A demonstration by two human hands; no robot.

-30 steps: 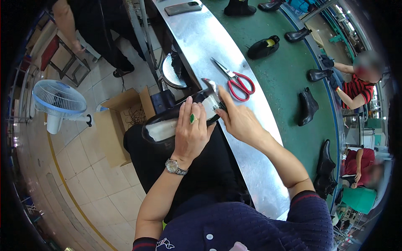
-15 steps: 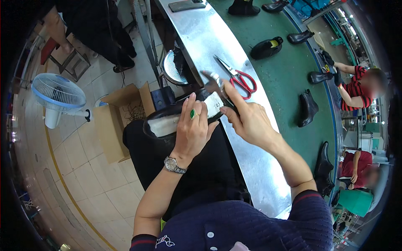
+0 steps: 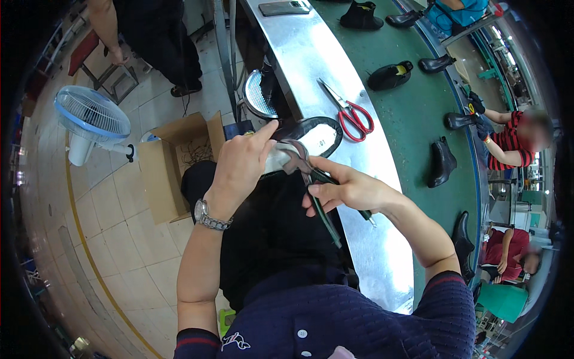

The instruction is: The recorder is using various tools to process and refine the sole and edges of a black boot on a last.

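Black shoe (image 3: 321, 140), partly hidden behind left hand (image 3: 241, 169) and pincers (image 3: 297, 158).

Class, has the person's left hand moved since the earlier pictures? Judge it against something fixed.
Yes: the left hand has shifted leftward, closer to the cardboard box on the floor.

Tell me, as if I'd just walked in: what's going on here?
A seated person's left hand is at a black shoe, pale face up, beside a metal bench. The right hand holds pincers, their head over that pale face; whether they grip anything isn't clear. Red-handled scissors lie on the bench.
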